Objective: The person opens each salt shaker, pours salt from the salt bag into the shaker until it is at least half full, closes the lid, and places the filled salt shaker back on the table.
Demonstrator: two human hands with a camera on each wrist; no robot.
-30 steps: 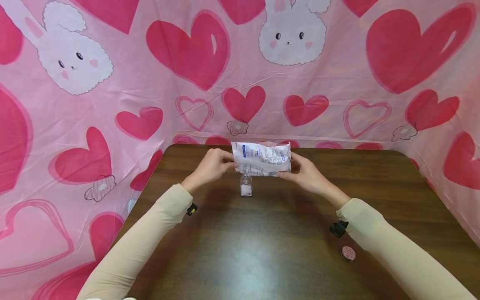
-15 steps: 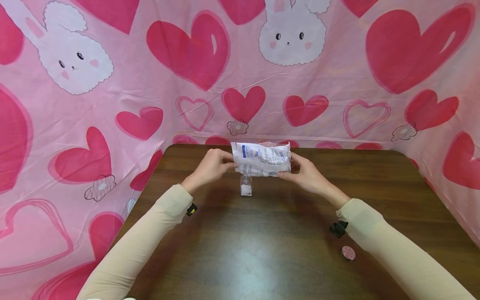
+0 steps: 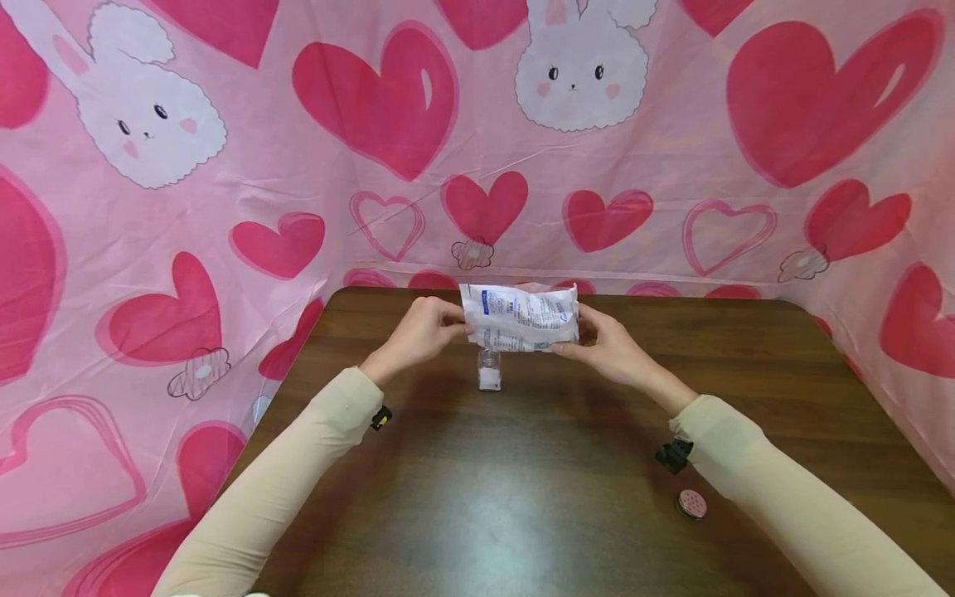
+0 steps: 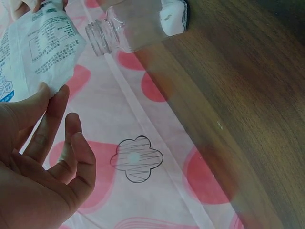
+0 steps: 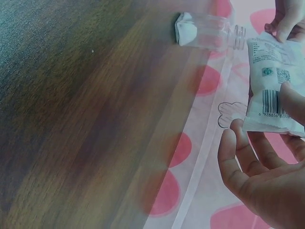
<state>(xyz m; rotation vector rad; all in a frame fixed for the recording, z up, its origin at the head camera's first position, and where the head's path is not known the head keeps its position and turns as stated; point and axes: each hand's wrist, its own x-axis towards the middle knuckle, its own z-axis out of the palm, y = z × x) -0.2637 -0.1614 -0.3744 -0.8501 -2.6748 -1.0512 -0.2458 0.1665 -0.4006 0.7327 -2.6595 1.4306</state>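
Observation:
A white printed plastic packet [image 3: 522,317] is held level above a small clear glass jar [image 3: 489,375]. My left hand [image 3: 425,330] pinches the packet's left corner between thumb and forefinger; in the left wrist view the other fingers are loosely bent. At the opposite end, the right hand [image 3: 608,342] grips the packet, thumb in front and fingers behind, near the barcode [image 5: 271,102] seen in the right wrist view. White contents [image 4: 172,17] fill the bottom of the jar, whose threaded neck has no cap. The packet's lower edge is right over the jar's mouth.
A round pink lid with small dots [image 3: 692,503] lies on the brown wooden table [image 3: 477,489], near the right forearm. Pink cloth with hearts and rabbits [image 3: 477,141] hangs behind the table and along both sides.

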